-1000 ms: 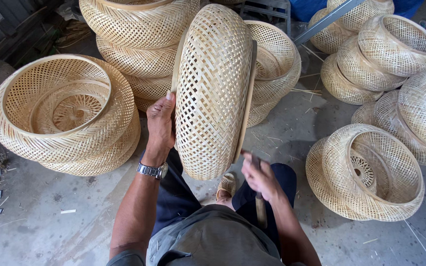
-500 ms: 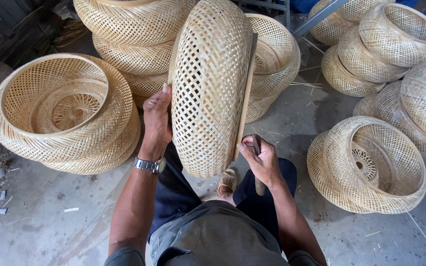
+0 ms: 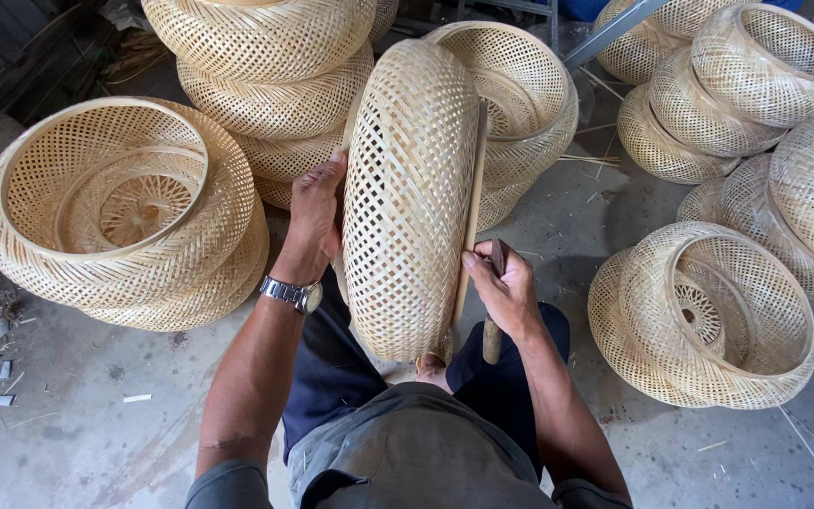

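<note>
A round woven bamboo basket [image 3: 412, 198] is standing on edge between the person's knees, low on the concrete floor [image 3: 96, 424], its rim facing right. The left hand [image 3: 316, 212] is bracing the basket's left wall, palm flat and fingers spread open against the weave, gripping nothing. The right hand [image 3: 506, 287] is closing its fingers around a wooden-handled tool [image 3: 493, 325], pressing it against the rim hoop [image 3: 471, 207]; the tool's working end is hidden behind the hand, so its kind cannot be told. The step in hand looks like trimming or finishing the rim. The next move probably calls for turning the basket a little with the left hand while keeping the tool tight to the hoop. Outward, a wide open basket [image 3: 120, 212] is lying toward the floor's left edge, a tall stack [image 3: 270, 85] behind it, another basket [image 3: 708, 316] to the right, and more piled at the far right corner [image 3: 765, 66].
</note>
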